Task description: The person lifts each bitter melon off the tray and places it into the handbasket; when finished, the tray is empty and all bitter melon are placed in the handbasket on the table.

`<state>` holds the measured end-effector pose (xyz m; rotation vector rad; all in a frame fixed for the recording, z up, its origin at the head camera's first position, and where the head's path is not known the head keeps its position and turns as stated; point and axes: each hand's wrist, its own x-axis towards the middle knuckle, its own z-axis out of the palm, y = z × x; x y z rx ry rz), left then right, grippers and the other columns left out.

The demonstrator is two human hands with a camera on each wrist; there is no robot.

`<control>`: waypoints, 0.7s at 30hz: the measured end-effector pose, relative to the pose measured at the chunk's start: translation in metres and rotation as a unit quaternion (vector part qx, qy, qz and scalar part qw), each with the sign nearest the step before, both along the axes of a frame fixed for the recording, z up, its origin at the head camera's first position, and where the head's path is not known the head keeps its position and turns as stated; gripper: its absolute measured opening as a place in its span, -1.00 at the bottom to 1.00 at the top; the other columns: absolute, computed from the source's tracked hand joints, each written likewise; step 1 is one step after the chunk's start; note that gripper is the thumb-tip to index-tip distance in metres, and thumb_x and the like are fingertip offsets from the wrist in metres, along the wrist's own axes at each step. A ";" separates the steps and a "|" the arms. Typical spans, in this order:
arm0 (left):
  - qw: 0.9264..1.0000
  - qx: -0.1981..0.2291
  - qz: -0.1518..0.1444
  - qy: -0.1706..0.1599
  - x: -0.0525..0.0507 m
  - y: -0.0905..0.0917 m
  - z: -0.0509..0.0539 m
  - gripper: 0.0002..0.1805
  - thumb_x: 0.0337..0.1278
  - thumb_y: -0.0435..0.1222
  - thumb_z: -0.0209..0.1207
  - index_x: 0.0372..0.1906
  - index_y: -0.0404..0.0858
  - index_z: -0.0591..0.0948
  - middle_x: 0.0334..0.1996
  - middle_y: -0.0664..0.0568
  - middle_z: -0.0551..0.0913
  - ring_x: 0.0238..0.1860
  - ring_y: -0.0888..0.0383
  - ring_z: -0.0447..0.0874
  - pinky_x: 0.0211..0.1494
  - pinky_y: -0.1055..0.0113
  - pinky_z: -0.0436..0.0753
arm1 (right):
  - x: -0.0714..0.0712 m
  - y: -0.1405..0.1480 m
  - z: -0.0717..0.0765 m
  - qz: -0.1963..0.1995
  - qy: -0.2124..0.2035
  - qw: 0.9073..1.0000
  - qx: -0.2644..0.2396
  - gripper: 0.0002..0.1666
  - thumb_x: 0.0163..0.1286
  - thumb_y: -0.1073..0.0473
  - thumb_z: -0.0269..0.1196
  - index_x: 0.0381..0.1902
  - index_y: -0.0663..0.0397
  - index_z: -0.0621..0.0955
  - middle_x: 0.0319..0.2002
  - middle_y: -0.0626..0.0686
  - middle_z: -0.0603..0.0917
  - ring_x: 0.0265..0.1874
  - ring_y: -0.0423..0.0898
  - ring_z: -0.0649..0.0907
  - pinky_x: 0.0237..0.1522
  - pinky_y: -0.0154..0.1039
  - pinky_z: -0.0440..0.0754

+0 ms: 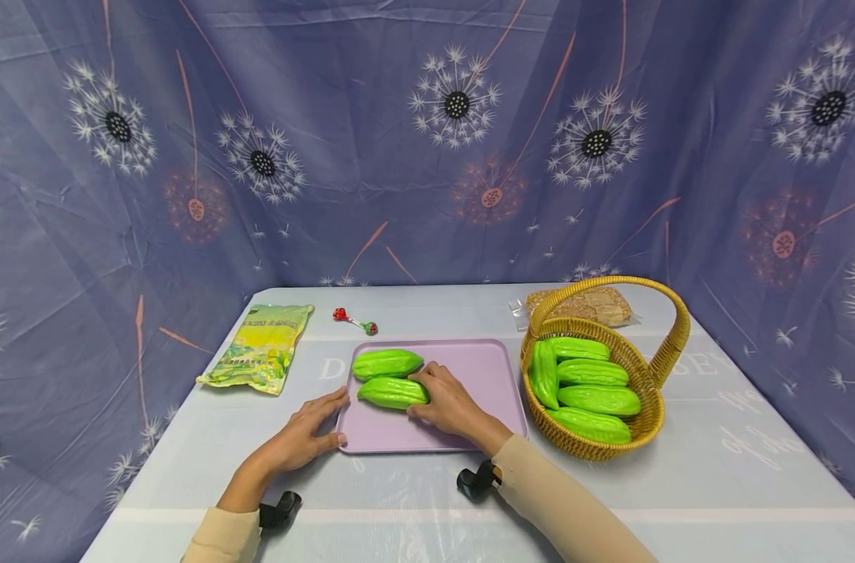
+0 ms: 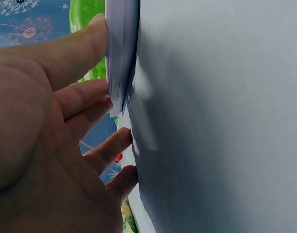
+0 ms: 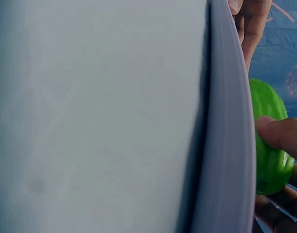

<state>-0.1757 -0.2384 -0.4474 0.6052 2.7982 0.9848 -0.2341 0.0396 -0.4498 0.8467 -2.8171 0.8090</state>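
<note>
On a pale purple tray [image 1: 470, 375] lie two bright green bitter melons, one behind the other. My right hand [image 1: 450, 403] holds the right end of the nearer bitter melon [image 1: 391, 393], its thumb on the near side and fingers on the far side. The farther bitter melon [image 1: 387, 363] lies just behind it. At the tray's left edge, my left hand [image 1: 302, 432] touches the rim with thumb and fingertips spread. In the left wrist view those fingers are fairly straight against the rim. The right wrist view has the thumb pressed on the held bitter melon [image 3: 270, 167].
Right of the tray stands a wicker basket [image 1: 656, 391] with a tall handle and several bitter melons inside. Behind it lies a clear-wrapped brown packet [image 1: 596, 305]. A green-yellow bag [image 1: 259, 348] lies at the left, and red and green wrapped lollipops [image 1: 357, 321] lie behind the tray.
</note>
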 end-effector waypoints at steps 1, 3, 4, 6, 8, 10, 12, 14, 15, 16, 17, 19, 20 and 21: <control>1.000 0.002 0.000 0.000 0.000 0.000 0.000 -0.28 0.12 -0.14 0.24 0.36 -0.30 0.31 0.44 -0.17 0.18 0.41 -0.27 0.08 0.32 -0.33 0.05 | 0.001 0.001 0.001 0.000 0.001 1.000 -0.001 -0.32 0.08 -0.01 0.41 0.15 0.12 0.54 -0.10 0.00 0.51 -0.11 -0.11 0.49 0.01 -0.17 0.50; 1.000 0.003 -0.001 0.003 0.000 0.000 0.001 -0.28 0.11 -0.14 0.24 0.36 -0.31 0.31 0.44 -0.18 0.18 0.40 -0.27 0.09 0.32 -0.33 0.05 | 0.003 0.003 0.003 0.001 0.005 1.000 -0.007 -0.34 0.09 0.00 0.40 0.15 0.12 0.55 -0.11 -0.01 0.52 -0.12 -0.13 0.51 -0.01 -0.18 0.52; 1.000 0.001 -0.002 0.006 0.000 0.000 0.001 -0.28 0.12 -0.14 0.24 0.35 -0.32 0.31 0.44 -0.20 0.18 0.39 -0.28 0.09 0.31 -0.33 0.06 | 0.004 0.005 0.004 0.001 0.007 1.000 -0.010 -0.35 0.09 0.00 0.40 0.14 0.11 0.55 -0.12 -0.01 0.53 -0.13 -0.15 0.51 -0.03 -0.18 0.53; 1.000 0.004 -0.001 0.007 0.000 0.000 0.001 -0.28 0.11 -0.14 0.24 0.35 -0.33 0.31 0.43 -0.20 0.19 0.39 -0.28 0.09 0.31 -0.33 0.06 | 0.006 0.007 0.007 0.002 0.012 1.000 -0.015 -0.36 0.10 0.00 0.39 0.13 0.10 0.56 -0.13 -0.02 0.54 -0.15 -0.17 0.52 -0.05 -0.20 0.54; 1.000 0.001 -0.001 0.007 0.000 0.000 0.002 -0.27 0.11 -0.14 0.24 0.35 -0.33 0.31 0.44 -0.20 0.18 0.40 -0.28 0.09 0.32 -0.33 0.06 | 0.009 0.010 0.009 0.004 0.013 1.000 -0.022 -0.38 0.11 0.00 0.39 0.13 0.10 0.56 -0.13 -0.04 0.55 -0.16 -0.19 0.53 -0.07 -0.21 0.54; 1.000 0.002 0.000 0.005 0.000 0.000 0.002 -0.27 0.11 -0.14 0.24 0.36 -0.32 0.30 0.44 -0.19 0.18 0.40 -0.28 0.08 0.33 -0.32 0.05 | 0.012 0.014 0.012 0.006 0.013 0.999 -0.031 -0.38 0.11 0.01 0.39 0.13 0.09 0.55 -0.13 -0.05 0.57 -0.16 -0.20 0.54 -0.07 -0.21 0.54; 1.000 0.002 0.000 0.008 0.001 0.000 0.002 -0.27 0.11 -0.13 0.24 0.35 -0.32 0.31 0.44 -0.19 0.18 0.40 -0.28 0.09 0.32 -0.32 0.05 | 0.015 0.018 0.015 0.010 0.015 0.999 -0.042 -0.39 0.11 0.02 0.39 0.12 0.08 0.55 -0.12 -0.05 0.58 -0.14 -0.18 0.56 -0.05 -0.19 0.55; 1.000 0.001 -0.001 0.013 0.001 0.000 0.002 -0.28 0.11 -0.13 0.24 0.35 -0.33 0.32 0.43 -0.19 0.19 0.39 -0.28 0.10 0.31 -0.33 0.07 | 0.018 0.023 0.018 0.013 0.019 0.998 -0.051 -0.39 0.10 0.02 0.40 0.11 0.06 0.55 -0.11 -0.05 0.60 -0.11 -0.17 0.57 -0.02 -0.16 0.55; 1.000 0.000 -0.002 0.017 0.002 0.000 0.002 -0.28 0.11 -0.12 0.24 0.34 -0.33 0.32 0.43 -0.20 0.20 0.38 -0.29 0.11 0.30 -0.33 0.07 | 0.019 0.025 0.020 0.015 0.021 0.998 -0.055 -0.39 0.09 0.02 0.41 0.11 0.04 0.55 -0.10 -0.05 0.61 -0.09 -0.16 0.58 -0.01 -0.15 0.55; 1.000 0.001 -0.003 0.020 0.002 0.000 0.002 -0.28 0.11 -0.13 0.24 0.34 -0.34 0.33 0.43 -0.20 0.20 0.38 -0.29 0.12 0.30 -0.33 0.08 | 0.021 0.027 0.022 0.016 0.026 0.998 -0.057 -0.40 0.09 0.02 0.41 0.11 0.03 0.55 -0.10 -0.06 0.61 -0.08 -0.17 0.58 0.00 -0.15 0.55; 1.000 -0.002 -0.004 0.024 0.002 0.000 0.001 -0.28 0.11 -0.12 0.24 0.34 -0.34 0.33 0.42 -0.21 0.21 0.37 -0.30 0.13 0.29 -0.33 0.09 | 0.023 0.030 0.024 0.018 0.029 0.998 -0.060 -0.40 0.08 0.02 0.41 0.10 0.02 0.55 -0.09 -0.06 0.62 -0.07 -0.16 0.58 0.01 -0.14 0.55; 1.000 0.000 -0.004 0.026 0.002 0.000 0.002 -0.28 0.11 -0.12 0.24 0.33 -0.34 0.34 0.42 -0.21 0.21 0.37 -0.29 0.13 0.29 -0.33 0.09 | 0.026 0.034 0.027 0.021 0.037 0.997 -0.065 -0.41 0.09 0.01 0.41 0.09 -0.01 0.55 -0.09 -0.08 0.62 -0.07 -0.17 0.57 0.00 -0.15 0.55; 1.000 0.000 -0.005 0.026 0.002 0.000 0.001 -0.28 0.11 -0.11 0.24 0.33 -0.34 0.34 0.42 -0.21 0.21 0.37 -0.29 0.13 0.29 -0.33 0.09 | 0.027 0.037 0.029 0.023 0.042 0.997 -0.067 -0.42 0.09 0.01 0.41 0.09 -0.03 0.55 -0.09 -0.09 0.62 -0.08 -0.19 0.57 -0.02 -0.16 0.55; 1.000 0.000 -0.005 0.027 0.002 0.000 0.001 -0.28 0.11 -0.11 0.24 0.33 -0.34 0.34 0.42 -0.21 0.22 0.37 -0.30 0.13 0.29 -0.33 0.09 | 0.029 0.039 0.031 0.025 0.046 0.996 -0.068 -0.42 0.09 0.01 0.41 0.09 -0.04 0.55 -0.09 -0.10 0.63 -0.08 -0.20 0.57 -0.02 -0.17 0.55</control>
